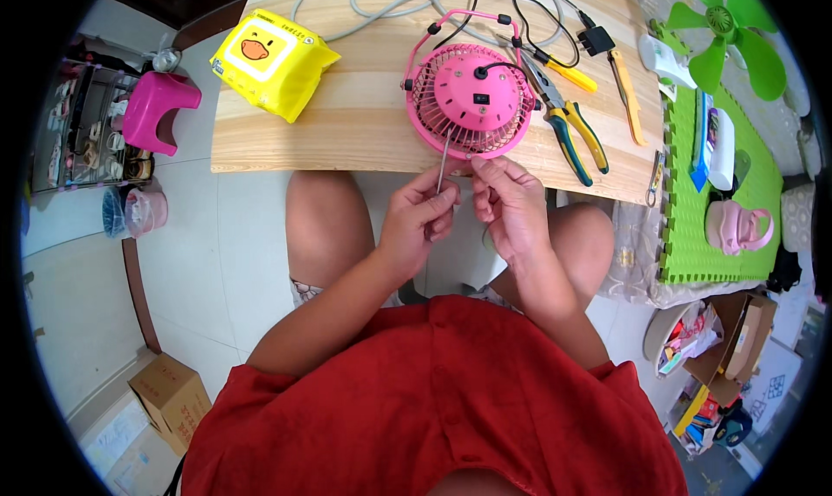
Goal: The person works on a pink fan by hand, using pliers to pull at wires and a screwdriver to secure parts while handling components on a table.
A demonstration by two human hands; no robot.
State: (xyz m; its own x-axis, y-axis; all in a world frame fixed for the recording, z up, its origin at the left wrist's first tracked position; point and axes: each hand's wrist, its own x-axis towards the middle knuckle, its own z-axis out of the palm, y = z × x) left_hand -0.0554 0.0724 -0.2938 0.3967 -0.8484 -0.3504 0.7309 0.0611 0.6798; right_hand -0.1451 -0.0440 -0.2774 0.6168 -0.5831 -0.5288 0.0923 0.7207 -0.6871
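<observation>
A small pink fan point(470, 93) lies at the table's front edge, its back housing, switch and black cord facing up. My left hand point(420, 214) is closed round a thin metal rod point(443, 168) that reaches to the fan's cage. My right hand point(507, 201) has thumb and forefinger pinched at the fan's lower rim; what is between them is too small to make out. Right of the fan lie green-and-yellow pliers point(572, 140), a yellow-handled tool point(574, 73), a black plug point(594, 39) and a yellow strip point(626, 97).
The wooden table point(355, 123) carries a yellow wipes pack point(269, 62) and grey cables. A green fan blade point(737, 41) and pink object point(737, 227) are at right by a green mat point(685, 244). A pink stool point(156, 110), shoe rack point(87, 123) and boxes point(169, 396) stand around.
</observation>
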